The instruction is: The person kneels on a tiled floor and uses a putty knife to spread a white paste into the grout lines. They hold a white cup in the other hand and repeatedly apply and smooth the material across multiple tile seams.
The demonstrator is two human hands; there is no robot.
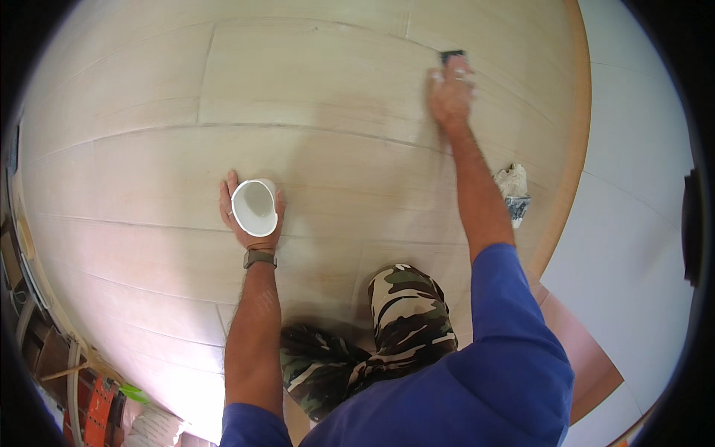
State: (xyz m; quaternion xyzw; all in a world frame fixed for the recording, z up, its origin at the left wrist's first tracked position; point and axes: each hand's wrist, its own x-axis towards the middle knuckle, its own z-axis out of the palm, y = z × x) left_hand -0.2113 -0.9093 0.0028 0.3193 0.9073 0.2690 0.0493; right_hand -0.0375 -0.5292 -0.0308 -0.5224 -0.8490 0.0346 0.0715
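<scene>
Your right hand [451, 93] is way out on the far right, fingers closed on a small dark pad [451, 56] against the floor [261, 74]; it's blurry, so I can't tell exactly how you've got it pinched. Your left hand [258, 242] is over on the left, nearer you, half open and curled around a white tub [255, 197], fingers down the left side, thumb on the right. Can't tell if the tub's bottom touches the floor. I'd guess it's light, stiffish plastic, maybe slick if wet, so hug the wall low, away from that uneven rim. Pad's probably light and firm; grab its near edge. Crumpled pale cloth [511, 180] sits off to the right, fyi.
</scene>
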